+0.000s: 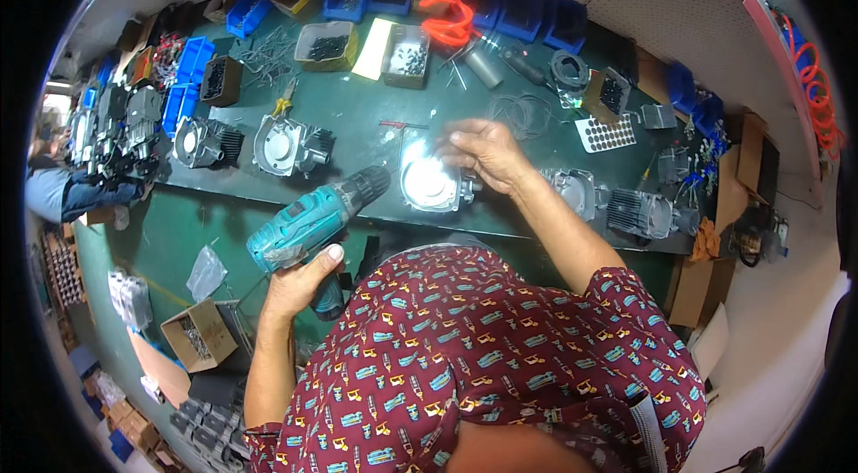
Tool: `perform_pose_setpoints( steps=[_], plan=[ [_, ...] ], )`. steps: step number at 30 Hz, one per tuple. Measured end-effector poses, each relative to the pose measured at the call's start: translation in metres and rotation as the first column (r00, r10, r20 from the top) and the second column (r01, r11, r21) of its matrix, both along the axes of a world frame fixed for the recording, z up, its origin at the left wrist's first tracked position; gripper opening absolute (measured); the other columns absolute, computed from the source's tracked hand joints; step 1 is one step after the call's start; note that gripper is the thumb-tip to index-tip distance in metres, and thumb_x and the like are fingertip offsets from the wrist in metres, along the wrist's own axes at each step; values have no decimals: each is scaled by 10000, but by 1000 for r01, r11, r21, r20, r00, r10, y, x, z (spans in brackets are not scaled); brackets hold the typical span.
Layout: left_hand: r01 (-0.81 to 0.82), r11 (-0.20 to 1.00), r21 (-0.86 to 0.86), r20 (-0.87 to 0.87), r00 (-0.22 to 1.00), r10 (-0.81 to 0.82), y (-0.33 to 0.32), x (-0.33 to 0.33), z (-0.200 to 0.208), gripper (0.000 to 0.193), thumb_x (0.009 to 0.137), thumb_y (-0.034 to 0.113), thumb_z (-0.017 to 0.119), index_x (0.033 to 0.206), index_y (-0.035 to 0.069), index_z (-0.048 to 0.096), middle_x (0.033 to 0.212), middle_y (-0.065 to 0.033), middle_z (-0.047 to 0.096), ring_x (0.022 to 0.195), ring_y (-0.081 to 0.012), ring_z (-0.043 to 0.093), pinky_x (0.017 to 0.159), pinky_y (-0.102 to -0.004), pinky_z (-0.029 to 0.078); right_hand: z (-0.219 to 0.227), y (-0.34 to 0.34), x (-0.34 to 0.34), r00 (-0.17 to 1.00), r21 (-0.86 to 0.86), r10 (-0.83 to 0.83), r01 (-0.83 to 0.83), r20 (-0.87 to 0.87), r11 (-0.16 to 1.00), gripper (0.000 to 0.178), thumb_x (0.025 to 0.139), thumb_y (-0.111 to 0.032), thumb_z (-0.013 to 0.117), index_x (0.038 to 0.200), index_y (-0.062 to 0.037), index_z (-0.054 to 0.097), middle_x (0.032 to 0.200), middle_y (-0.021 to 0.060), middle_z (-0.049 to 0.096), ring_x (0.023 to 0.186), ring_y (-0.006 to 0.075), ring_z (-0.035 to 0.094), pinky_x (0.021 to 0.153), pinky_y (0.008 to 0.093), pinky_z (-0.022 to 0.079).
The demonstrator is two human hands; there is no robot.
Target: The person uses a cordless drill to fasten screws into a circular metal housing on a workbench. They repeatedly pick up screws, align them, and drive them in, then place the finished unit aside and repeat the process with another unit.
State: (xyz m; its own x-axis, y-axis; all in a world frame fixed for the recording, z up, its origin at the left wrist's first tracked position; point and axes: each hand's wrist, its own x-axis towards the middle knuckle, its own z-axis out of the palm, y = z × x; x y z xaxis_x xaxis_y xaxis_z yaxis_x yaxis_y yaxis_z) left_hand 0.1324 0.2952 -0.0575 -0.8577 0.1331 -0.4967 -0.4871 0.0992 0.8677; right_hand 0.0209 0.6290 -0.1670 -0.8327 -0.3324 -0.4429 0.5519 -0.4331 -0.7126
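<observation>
**Cordless drill (299, 221) in the left hand (299, 284), right hand (490, 151) beside a brightly lit housing (431, 184)**

The green workbench (353, 129) spans the view, its near edge running in front of the person.

The teal-and-black drill is raised in front of that near edge, left of its middle, handle down, chuck angled toward the surface.

A finned motor (639, 212) lies near the surface's near right corner, with another round metal housing (574, 194) just left of it. The lit housing sits by the middle of the near edge, its face washed out by glare. Two more housings (284, 147) (198, 142) stand along the near edge toward the left corner.

The left hand is closed around the drill's handle, thumb up on its back. The right hand's fingers are loosely bent near the lit housing's far right side; whether they touch it or pinch something small, I cannot tell.

Blue bins (521, 10) line the far edge, with two parts trays (326, 46) (407, 55) in front of them.

Smallest are a white card of dark discs (606, 133), toward the right edge, and a thin red-handled tool (404, 125) beyond the lit housing.
</observation>
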Motion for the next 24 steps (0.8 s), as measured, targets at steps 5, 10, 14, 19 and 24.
perform_pose_setpoints(
  steps=[5, 10, 14, 19, 24],
  plan=[
    [-106, 994, -33, -5, 994, 106, 33, 24, 9, 397, 866, 217, 760, 1183, 22, 622, 1014, -70, 687, 744, -151, 641, 681, -302, 541, -6, 22, -9, 988, -81, 148, -151, -46, 985, 317, 918, -31, 652, 1202, 93, 589, 1121, 222, 670, 1009, 308, 699, 883, 368, 606],
    [-226, 971, 83, 84, 972, 219, 40, 41, 20, 436, 849, 213, 752, 1160, -49, 596, 932, -104, 646, 708, -187, 611, 669, -353, 542, 2, 37, -15, 910, -35, 390, -398, -142, 917, 374, 921, -85, 665, 1234, 98, 579, 1152, 234, 660, 1041, 323, 691, 886, 372, 601],
    [-298, 947, 121, 106, 952, 286, 36, 57, 23, 449, 841, 219, 755, 1160, -49, 586, 948, -115, 637, 708, -195, 605, 666, -369, 541, 9, 29, -16, 876, -91, 472, -480, -101, 872, 455, 916, -143, 683, 1286, 88, 553, 1168, 214, 658, 1047, 297, 690, 887, 360, 589],
    [-275, 957, -94, -6, 961, 276, 35, 65, 36, 415, 847, 220, 774, 1166, 7, 617, 1002, -94, 673, 744, -170, 620, 683, -333, 542, -11, 6, -17, 575, 633, 584, -143, -572, 761, 776, 788, -250, 790, 1418, 34, 437, 1364, 200, 550, 1254, 321, 542, 1053, 434, 455],
    [-147, 932, -332, 81, 980, 183, 28, 60, 40, 359, 866, 233, 783, 1134, 28, 657, 989, -51, 684, 787, -130, 615, 699, -297, 529, -34, -20, -6, 208, 938, 916, 104, -344, 329, 1043, 648, -275, 849, 1494, -18, 296, 1498, 184, 384, 1367, 375, 396, 1105, 486, 392]
  ],
)
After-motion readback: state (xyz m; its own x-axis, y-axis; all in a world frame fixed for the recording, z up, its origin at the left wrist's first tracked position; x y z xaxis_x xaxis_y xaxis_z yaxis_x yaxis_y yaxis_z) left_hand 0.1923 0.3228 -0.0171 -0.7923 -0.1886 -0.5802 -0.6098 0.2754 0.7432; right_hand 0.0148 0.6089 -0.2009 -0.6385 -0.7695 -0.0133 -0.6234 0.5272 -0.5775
